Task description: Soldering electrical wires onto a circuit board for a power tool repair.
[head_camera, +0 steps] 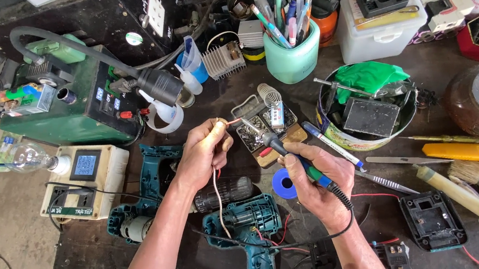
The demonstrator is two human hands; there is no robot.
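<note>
My left hand point(204, 151) pinches a thin white wire point(218, 201) near its bared red end, held up over the bench. My right hand point(315, 179) grips a soldering iron point(277, 146) with a blue-green handle; its tip meets the wire end just right of my left fingers. The iron's black cord point(345, 216) loops down past my right wrist. Below my hands lies an opened teal power drill point(247, 222), its motor and red wires exposed. A blue solder spool point(285, 183) lies under my right hand.
A soldering stand with a coil and a tray of scraps point(264, 125) sits just beyond the hands. A green power unit point(70, 94), a white meter box point(87, 180) with a bulb, a teal pen cup point(291, 53), a round tin point(365, 116) of parts, brushes and a black battery base point(431, 219) crowd the dark bench.
</note>
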